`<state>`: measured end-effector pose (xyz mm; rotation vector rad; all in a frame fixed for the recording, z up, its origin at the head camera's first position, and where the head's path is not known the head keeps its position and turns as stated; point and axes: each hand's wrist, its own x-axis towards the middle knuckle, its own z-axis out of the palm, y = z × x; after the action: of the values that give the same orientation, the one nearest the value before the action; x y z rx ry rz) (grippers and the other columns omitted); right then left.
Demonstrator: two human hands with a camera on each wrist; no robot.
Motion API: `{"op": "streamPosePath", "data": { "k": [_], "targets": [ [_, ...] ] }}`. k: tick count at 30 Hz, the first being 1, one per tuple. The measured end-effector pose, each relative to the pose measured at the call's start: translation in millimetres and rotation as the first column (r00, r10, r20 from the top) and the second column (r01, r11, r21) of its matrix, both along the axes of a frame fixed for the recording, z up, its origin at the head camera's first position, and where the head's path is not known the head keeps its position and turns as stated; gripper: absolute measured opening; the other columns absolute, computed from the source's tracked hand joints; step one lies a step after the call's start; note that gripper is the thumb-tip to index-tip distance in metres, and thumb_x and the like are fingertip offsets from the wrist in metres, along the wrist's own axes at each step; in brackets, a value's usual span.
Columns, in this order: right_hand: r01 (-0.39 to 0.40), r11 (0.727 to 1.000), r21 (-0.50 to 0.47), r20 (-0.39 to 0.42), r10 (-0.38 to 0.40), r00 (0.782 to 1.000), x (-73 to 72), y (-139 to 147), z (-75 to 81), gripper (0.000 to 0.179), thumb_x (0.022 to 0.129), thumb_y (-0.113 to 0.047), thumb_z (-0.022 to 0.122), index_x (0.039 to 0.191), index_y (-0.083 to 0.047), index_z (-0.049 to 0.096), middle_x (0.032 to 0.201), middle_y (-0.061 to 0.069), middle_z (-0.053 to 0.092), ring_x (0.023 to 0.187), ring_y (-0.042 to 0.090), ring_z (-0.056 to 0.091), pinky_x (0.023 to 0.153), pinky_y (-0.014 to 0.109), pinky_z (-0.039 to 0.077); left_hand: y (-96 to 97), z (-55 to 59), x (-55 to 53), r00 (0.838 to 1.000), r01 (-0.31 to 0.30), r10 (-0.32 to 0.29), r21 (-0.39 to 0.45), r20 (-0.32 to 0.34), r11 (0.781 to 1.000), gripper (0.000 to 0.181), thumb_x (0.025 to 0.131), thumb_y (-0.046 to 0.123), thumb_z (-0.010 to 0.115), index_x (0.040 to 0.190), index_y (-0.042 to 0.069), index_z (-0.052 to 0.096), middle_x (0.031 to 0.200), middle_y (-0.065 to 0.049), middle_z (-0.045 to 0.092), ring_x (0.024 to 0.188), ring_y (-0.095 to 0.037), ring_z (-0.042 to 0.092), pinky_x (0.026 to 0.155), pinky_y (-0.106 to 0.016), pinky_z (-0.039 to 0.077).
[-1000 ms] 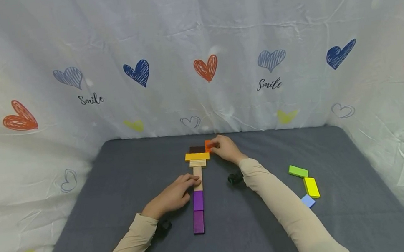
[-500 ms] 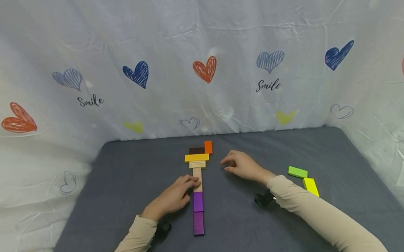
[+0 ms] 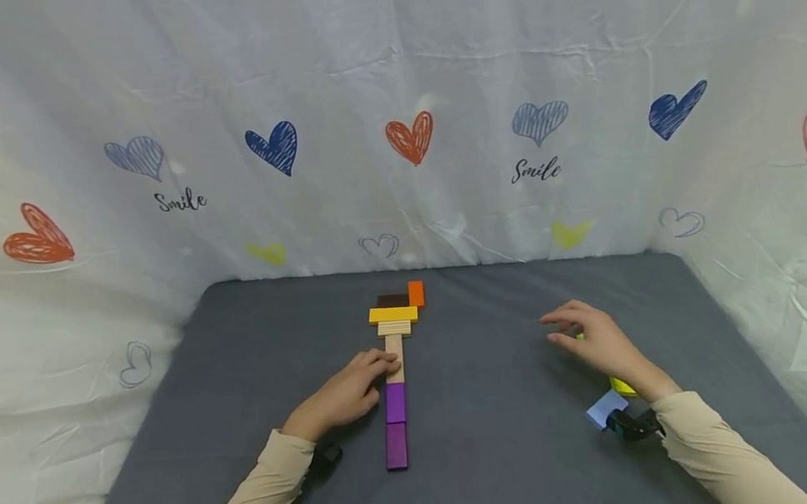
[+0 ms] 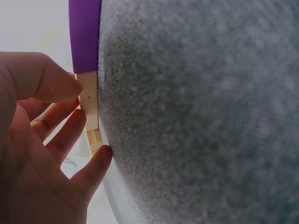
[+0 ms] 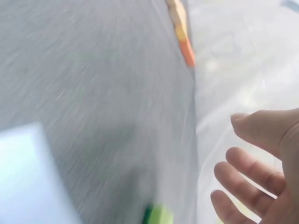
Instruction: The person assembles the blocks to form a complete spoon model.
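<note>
My left hand [image 3: 341, 392] rests with relaxed fingers on the plain wooden block [image 3: 394, 344] in a line of blocks; in the left wrist view the thumb [image 4: 65, 84] lies along its side. Nearer me in that line are a purple block [image 3: 395, 404] and a darker purple block [image 3: 396, 448]. Beyond it come ridged wooden pieces [image 3: 394, 329], a yellow-orange block [image 3: 393, 315], a dark brown block [image 3: 393, 300] and an orange block [image 3: 416, 293]. My right hand [image 3: 599, 341], loosely curved and holding nothing, hovers over a green block [image 5: 161, 217], mostly hidden in the head view.
Under my right wrist lie a yellow block [image 3: 622, 387], partly covered, and a light blue block [image 3: 607, 408]. A dark grey cloth [image 3: 497, 459] covers the table. White curtains [image 3: 468, 42] printed with hearts hang behind and at both sides.
My right hand has let go of the orange block, leaving it at the far end of the line, and moved right and toward me over the loose blocks. My left hand stays put.
</note>
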<state>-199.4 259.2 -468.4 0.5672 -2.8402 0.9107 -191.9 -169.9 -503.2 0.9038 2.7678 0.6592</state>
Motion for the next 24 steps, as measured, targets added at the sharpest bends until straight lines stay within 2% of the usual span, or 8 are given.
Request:
{"op": "streamPosePath", "data": {
  "k": [5,9,13,16,18,20,22,24],
  "targets": [
    [0.123,0.992,-0.012,-0.011,-0.123,0.992,29.1,39,-7.3,0.028,0.092,-0.020,0.069,0.119,-0.013,0.071,0.115,0.005,0.064,0.096,0.024,0.062,0.076,0.032,0.054,0.5,-0.5,0.2,1.000,0.007,-0.007,0.001,0.007,1.000,0.046,0.092,0.003,0.055,0.137,0.014,0.058,0.150,-0.002,0.047,0.136,-0.022,0.044,0.108,-0.042,0.044],
    [0.211,0.977,0.006,-0.010,-0.211,0.977,47.7,58,-13.6,0.029,0.090,-0.021,0.071,0.118,-0.012,0.072,0.115,0.008,0.064,0.091,0.016,0.060,0.070,0.022,0.050,-0.5,0.5,-0.1,1.000,0.002,-0.002,-0.001,0.009,1.000,0.047,0.092,0.002,0.056,0.137,0.014,0.058,0.150,-0.002,0.046,0.135,-0.022,0.044,0.108,-0.043,0.044],
    [0.252,0.967,0.021,0.014,-0.253,0.967,61.6,71,-20.8,0.035,0.086,-0.024,0.076,0.119,-0.011,0.071,0.115,0.011,0.061,0.091,0.014,0.057,0.068,0.022,0.049,-0.6,1.3,0.2,1.000,0.010,-0.010,0.005,0.012,1.000,0.047,0.092,0.002,0.055,0.137,0.013,0.057,0.150,-0.002,0.046,0.136,-0.023,0.044,0.109,-0.043,0.043],
    [0.168,0.986,0.006,0.063,-0.168,0.984,68.3,79,-26.4,0.041,0.082,-0.025,0.080,0.120,-0.013,0.071,0.124,0.014,0.055,0.106,0.025,0.052,0.080,0.038,0.048,-1.1,0.9,0.6,1.000,0.014,-0.014,0.005,0.005,1.000,0.046,0.092,0.003,0.055,0.137,0.013,0.057,0.150,-0.003,0.046,0.137,-0.023,0.044,0.109,-0.043,0.044],
    [0.073,0.997,-0.026,0.102,-0.070,0.992,70.6,82,-29.9,0.044,0.080,-0.023,0.081,0.121,-0.014,0.070,0.134,0.019,0.049,0.120,0.037,0.043,0.089,0.055,0.040,-1.7,0.2,0.5,1.000,0.011,-0.011,0.004,-0.002,1.000,0.046,0.092,0.003,0.055,0.137,0.013,0.057,0.150,-0.003,0.046,0.137,-0.023,0.044,0.109,-0.043,0.044],
    [-0.010,0.998,-0.066,0.133,0.019,0.991,71.5,85,-32.6,0.045,0.079,-0.020,0.081,0.122,-0.017,0.070,0.143,0.024,0.041,0.126,0.046,0.033,0.089,0.066,0.031,-2.3,-0.3,0.2,1.000,0.006,-0.006,0.002,-0.005,1.000,0.047,0.092,0.003,0.056,0.137,0.013,0.057,0.151,-0.002,0.046,0.137,-0.023,0.044,0.109,-0.043,0.043],
    [-0.064,0.994,-0.092,0.143,0.077,0.987,71.6,86,-34.4,0.046,0.079,-0.017,0.080,0.123,-0.019,0.070,0.147,0.028,0.036,0.129,0.053,0.027,0.089,0.071,0.025,-2.4,0.0,0.1,1.000,0.007,-0.007,0.006,-0.004,1.000,0.047,0.092,0.002,0.056,0.137,0.013,0.058,0.150,-0.002,0.046,0.137,-0.023,0.044,0.110,-0.043,0.043],
    [-0.081,0.994,-0.076,0.135,0.091,0.987,71.0,87,-36.0,0.044,0.077,-0.016,0.080,0.121,-0.022,0.071,0.147,0.028,0.036,0.128,0.055,0.028,0.088,0.071,0.026,-2.3,0.1,0.2,1.000,0.009,-0.009,0.007,-0.002,1.000,0.046,0.092,0.002,0.056,0.137,0.013,0.058,0.150,-0.003,0.047,0.137,-0.023,0.044,0.109,-0.043,0.043]
  ]
}}
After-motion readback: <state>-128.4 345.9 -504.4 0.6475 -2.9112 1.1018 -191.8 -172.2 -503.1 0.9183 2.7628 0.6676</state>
